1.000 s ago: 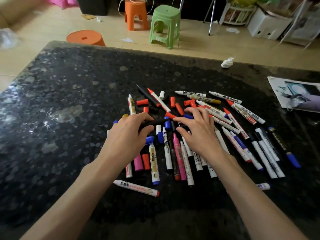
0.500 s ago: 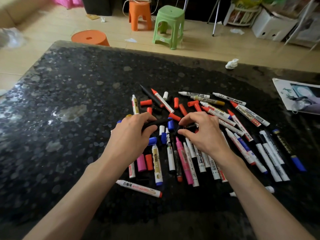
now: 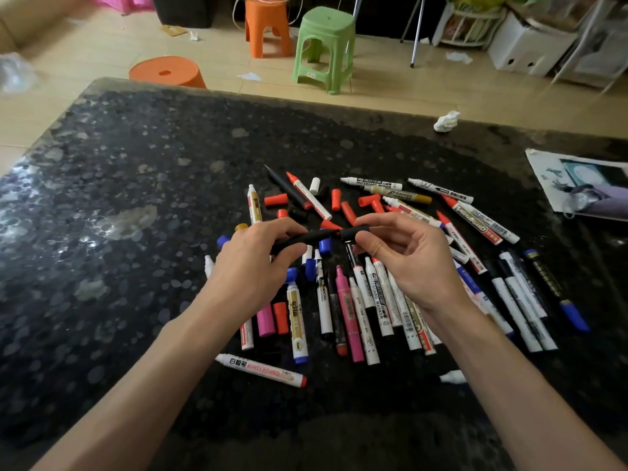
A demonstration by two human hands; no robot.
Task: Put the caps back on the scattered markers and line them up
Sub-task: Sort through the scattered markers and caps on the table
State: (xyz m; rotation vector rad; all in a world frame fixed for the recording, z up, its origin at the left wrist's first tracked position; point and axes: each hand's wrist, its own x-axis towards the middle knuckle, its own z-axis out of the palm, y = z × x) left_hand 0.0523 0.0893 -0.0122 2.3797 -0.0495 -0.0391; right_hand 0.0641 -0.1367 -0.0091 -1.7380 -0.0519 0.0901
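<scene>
A black marker [image 3: 306, 237] is held level over the pile in the left hand [image 3: 251, 266]. The right hand [image 3: 411, 263] pinches a black cap [image 3: 355, 231] just beside the marker's right end. Beyond the black marker lie loose red caps [image 3: 276, 199], and directly under it blue caps [image 3: 325, 245]. Nearer than it, an uncapped pink marker [image 3: 346, 314] lies among white whiteboard markers [image 3: 377, 294]. Nearest of all, a red-ended marker [image 3: 261, 370] lies crosswise.

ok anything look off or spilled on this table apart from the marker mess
Two things. A crumpled white tissue sits at the far edge of the table, away from the markers. Left of them, a shiny, wet-looking smear marks the dark top; it may be a spill, but what it is cannot be told.
</scene>
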